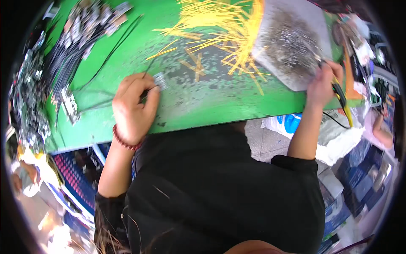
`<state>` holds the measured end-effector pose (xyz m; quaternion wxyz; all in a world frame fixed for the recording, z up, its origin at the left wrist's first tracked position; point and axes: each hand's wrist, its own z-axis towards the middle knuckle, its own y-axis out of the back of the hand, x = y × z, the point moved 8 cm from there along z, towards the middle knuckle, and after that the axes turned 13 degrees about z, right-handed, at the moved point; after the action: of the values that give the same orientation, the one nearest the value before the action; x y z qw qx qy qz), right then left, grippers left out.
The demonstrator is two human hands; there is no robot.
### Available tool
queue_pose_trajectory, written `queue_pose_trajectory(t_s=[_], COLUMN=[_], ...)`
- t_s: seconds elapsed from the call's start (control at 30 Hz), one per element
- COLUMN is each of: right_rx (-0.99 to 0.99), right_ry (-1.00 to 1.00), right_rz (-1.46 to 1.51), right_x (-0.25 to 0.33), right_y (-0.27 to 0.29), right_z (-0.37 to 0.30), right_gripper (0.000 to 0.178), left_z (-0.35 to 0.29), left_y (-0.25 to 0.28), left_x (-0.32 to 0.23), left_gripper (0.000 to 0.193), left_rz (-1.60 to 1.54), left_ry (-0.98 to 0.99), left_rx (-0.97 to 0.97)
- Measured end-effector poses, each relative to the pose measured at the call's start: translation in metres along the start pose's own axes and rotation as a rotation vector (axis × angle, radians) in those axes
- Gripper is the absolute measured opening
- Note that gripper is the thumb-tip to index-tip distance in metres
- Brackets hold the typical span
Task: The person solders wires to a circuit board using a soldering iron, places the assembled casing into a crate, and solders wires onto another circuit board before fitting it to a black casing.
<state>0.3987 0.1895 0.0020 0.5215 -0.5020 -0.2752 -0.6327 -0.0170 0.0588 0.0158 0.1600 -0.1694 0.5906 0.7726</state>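
Observation:
My left hand (136, 101), with a beaded red bracelet at its wrist, rests on the green tabletop (203, 111). Its fingers are curled closed around a thin black cable, part of which shows beyond them. A small silvery piece (161, 81) lies against the fingertips; whether it joins the cable I cannot tell. On the right, my right hand (325, 83) is closed on a yellow-and-black handled tool (339, 94) that looks like a soldering iron. Its front end is blurred over a grey board (296, 81) bearing a pile of small metal bits (292, 42).
Thin yellow strips (211, 21) are heaped at the back middle, some scattered nearer. Black cables with flat ends (67, 57) lie at the left, beside a dark tangled heap (30, 91). White bags (334, 139) sit below the table's right side. Other people's arms show at both edges.

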Motion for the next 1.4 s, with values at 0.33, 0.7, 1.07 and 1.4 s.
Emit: queue_pose_trajectory(t_s=[0.33, 0.7, 1.07, 1.4], right_rx=[0.642, 0.658, 0.684, 0.722], right_ry=[-0.245, -0.238, -0.229, -0.263], right_rz=[0.341, 0.322, 0.291, 0.261], right_x=[0.021, 0.010, 0.010, 0.010], right_y=[-0.154, -0.190, -0.193, -0.196], right_z=[-0.115, -0.151, -0.153, -0.156], right_gripper=[0.029, 0.027, 0.029, 0.025], left_z=[-0.001, -0.002, 0.001, 0.001], left_y=[-0.002, -0.004, -0.004, -0.004], left_x=[0.005, 0.012, 0.014, 0.013], left_gripper=[0.007, 0.008, 0.004, 0.008], left_rz=[-0.014, -0.054, -0.091, -0.086], left_ry=[-0.071, -0.035, -0.057, -0.045], left_rx=[-0.088, -0.066, -0.063, -0.020])
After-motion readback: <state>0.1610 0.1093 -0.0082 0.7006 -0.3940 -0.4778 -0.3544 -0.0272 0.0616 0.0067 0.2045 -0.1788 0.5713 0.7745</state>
